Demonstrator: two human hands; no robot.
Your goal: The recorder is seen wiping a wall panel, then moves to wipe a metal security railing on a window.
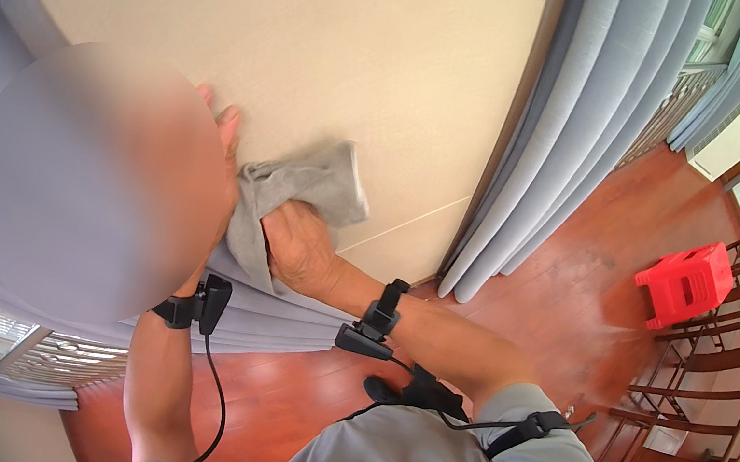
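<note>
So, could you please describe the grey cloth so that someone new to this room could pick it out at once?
Start at the large beige wall that fills the upper middle of the view, left of the long grey-blue curtains. Low on that wall, the right hand presses a crumpled grey cloth against it. It is the only small, loose fabric here; the curtains hang in long folds to the floor.

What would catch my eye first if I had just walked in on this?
Most likely the right hand pressing a crumpled grey cloth against the pale beige wall at the centre, with the left hand flat on the wall beside it. Next, the bright red plastic stool on the reddish wooden floor at the right, near long grey curtains.
</note>
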